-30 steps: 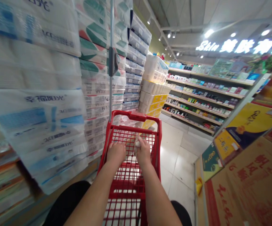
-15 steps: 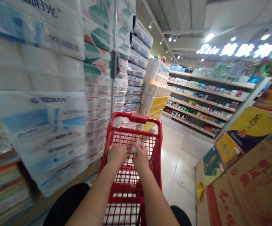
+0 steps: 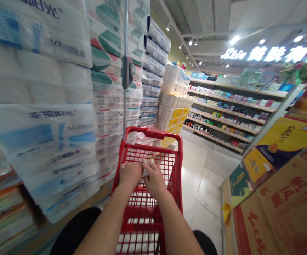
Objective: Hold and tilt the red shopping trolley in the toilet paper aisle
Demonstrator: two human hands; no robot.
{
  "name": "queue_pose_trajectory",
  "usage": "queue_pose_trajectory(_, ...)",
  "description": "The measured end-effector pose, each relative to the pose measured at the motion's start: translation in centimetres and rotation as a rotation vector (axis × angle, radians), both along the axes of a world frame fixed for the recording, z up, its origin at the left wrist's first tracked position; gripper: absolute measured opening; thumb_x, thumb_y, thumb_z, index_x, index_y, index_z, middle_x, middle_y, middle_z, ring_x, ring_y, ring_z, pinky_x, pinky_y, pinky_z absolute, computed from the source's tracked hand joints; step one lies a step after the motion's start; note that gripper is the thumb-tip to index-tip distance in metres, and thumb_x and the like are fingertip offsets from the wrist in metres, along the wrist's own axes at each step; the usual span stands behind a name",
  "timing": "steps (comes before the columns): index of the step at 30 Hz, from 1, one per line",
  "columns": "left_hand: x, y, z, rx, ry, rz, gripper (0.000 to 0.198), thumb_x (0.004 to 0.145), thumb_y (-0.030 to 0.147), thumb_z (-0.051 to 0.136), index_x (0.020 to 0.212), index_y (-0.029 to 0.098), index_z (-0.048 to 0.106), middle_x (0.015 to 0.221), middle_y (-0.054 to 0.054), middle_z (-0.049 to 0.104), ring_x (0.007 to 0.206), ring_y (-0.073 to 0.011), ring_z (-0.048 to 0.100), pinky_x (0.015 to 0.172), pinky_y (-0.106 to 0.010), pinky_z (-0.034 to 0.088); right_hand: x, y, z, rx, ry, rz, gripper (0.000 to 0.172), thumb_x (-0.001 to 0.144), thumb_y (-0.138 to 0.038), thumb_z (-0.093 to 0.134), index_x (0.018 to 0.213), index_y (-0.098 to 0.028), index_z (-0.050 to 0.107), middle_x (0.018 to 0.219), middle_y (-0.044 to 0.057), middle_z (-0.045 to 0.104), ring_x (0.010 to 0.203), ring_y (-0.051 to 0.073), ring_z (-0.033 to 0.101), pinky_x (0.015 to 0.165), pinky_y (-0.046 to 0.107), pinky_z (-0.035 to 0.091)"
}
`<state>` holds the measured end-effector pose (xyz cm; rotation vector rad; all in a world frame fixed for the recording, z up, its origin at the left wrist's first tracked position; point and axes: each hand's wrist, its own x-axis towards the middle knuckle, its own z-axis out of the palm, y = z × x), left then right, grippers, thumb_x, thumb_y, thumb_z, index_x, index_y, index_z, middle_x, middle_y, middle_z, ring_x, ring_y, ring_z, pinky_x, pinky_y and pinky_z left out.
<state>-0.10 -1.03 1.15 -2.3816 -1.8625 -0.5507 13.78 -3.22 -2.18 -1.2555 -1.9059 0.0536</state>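
A red shopping cart (image 3: 180, 166) with a mesh basket stands in front of me. Over its upper mesh, my right hand (image 3: 154, 179) is closed around a crumpled whitish wipe (image 3: 145, 172), perhaps a tissue or thin cloth. Close beside it on the left is my left hand (image 3: 130, 174), its fingers curled and turned away from view. The wipe shows between the two hands, near the left hand's knuckles. Whether the left hand grips the wipe or the cart is hidden.
Tall stacks of wrapped tissue packs (image 3: 47, 134) rise along the left, with a metal pole (image 3: 125, 102) before them. Cartons (image 3: 283, 202) line the right side. Tiled floor (image 3: 195, 177) leads toward stocked shelves (image 3: 227, 106) at the back.
My right hand has moved left with the wipe, up against my left hand. The left hand has barely shifted, and the cart stays in the same place in view.
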Motion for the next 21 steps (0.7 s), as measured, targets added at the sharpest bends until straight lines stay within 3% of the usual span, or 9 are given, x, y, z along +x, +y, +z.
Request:
queue_pose_trajectory(2, 0.0, 0.0, -0.1, -0.004, -0.012, -0.007, 0.042, 0.093, 0.03, 0.032, 0.089, 0.017, 0.071, 0.091, -0.011, 0.073, 0.092, -0.0247, 0.064, 0.091, -0.041, 0.038, 0.7, 0.2, 0.2, 0.017, 0.048, -0.064, 0.054, 0.073, -0.001, 0.048, 0.117, -0.027, 0.064, 0.116, 0.005, 0.06, 0.116, 0.023, 0.048, 0.097, 0.039, 0.041)
queue_pose_trajectory(6, 0.1, -0.2, 0.0, 0.006, -0.03, -0.006, 0.043, 0.093, 0.033, 0.031, 0.09, 0.018, 0.072, 0.09, -0.01, 0.073, 0.092, -0.0247, 0.064, 0.092, -0.042, 0.037, 2.1, 0.7, 0.2, 0.033, 0.196, -0.413, 0.047, 0.074, -0.002, 0.048, 0.114, -0.021, 0.066, 0.121, 0.01, 0.057, 0.116, 0.026, 0.048, 0.099, 0.042, 0.039)
queue_pose_trajectory(7, 0.1, -0.2, 0.0, 0.006, -0.029, -0.006, 0.043, 0.093, 0.033, 0.031, 0.09, 0.018, 0.072, 0.089, -0.011, 0.073, 0.092, -0.0248, 0.064, 0.092, -0.042, 0.037, 1.9, 0.7, 0.1, 0.02, 0.18, -0.405, 0.047, 0.074, -0.003, 0.05, 0.115, -0.021, 0.065, 0.122, 0.011, 0.057, 0.115, 0.026, 0.048, 0.099, 0.041, 0.04)
queue_pose_trajectory(11, 0.1, 0.0, -0.1, -0.003, -0.025, -0.007, 0.042, 0.092, 0.03, 0.032, 0.088, 0.017, 0.072, 0.088, -0.011, 0.073, 0.091, -0.0246, 0.064, 0.092, -0.042, 0.037, 0.2, -0.3, 0.4, -0.011, -0.025, -0.123, 0.05, 0.075, -0.009, 0.056, 0.122, -0.026, 0.061, 0.122, 0.006, 0.059, 0.117, 0.024, 0.047, 0.098, 0.038, 0.04)
queue_pose_trajectory(13, 0.1, 0.1, -0.2, 0.011, -0.027, -0.013, 0.042, 0.092, 0.03, 0.032, 0.086, 0.017, 0.071, 0.088, -0.011, 0.073, 0.091, -0.0248, 0.064, 0.092, -0.042, 0.037, -0.1, -0.6, 0.7, -0.002, -0.054, -0.158, 0.048, 0.077, -0.011, 0.058, 0.122, -0.029, 0.061, 0.126, 0.004, 0.058, 0.122, 0.025, 0.043, 0.102, 0.042, 0.036)
queue_pose_trajectory(17, 0.0, 0.1, -0.4, 0.029, -0.035, -0.016, 0.043, 0.093, 0.03, 0.031, 0.087, 0.018, 0.071, 0.088, -0.011, 0.073, 0.091, -0.0257, 0.064, 0.091, -0.043, 0.037, 0.4, -0.3, 0.9, -0.013, 0.048, -0.334, 0.033, 0.077, -0.011, 0.058, 0.105, -0.023, 0.069, 0.12, 0.008, 0.061, 0.123, 0.027, 0.042, 0.106, 0.047, 0.032)
queue_pose_trajectory(21, 0.0, 0.1, -0.5, 0.022, -0.041, -0.012, 0.039, 0.091, 0.027, 0.033, 0.088, 0.017, 0.071, 0.089, -0.011, 0.072, 0.091, -0.0253, 0.064, 0.09, -0.042, 0.038, -0.4, -0.6, 0.5, -0.032, -0.012, -0.044, 0.05, 0.075, -0.01, 0.056, 0.123, -0.024, 0.061, 0.131, 0.007, 0.056, 0.124, 0.023, 0.045, 0.107, 0.042, 0.034)
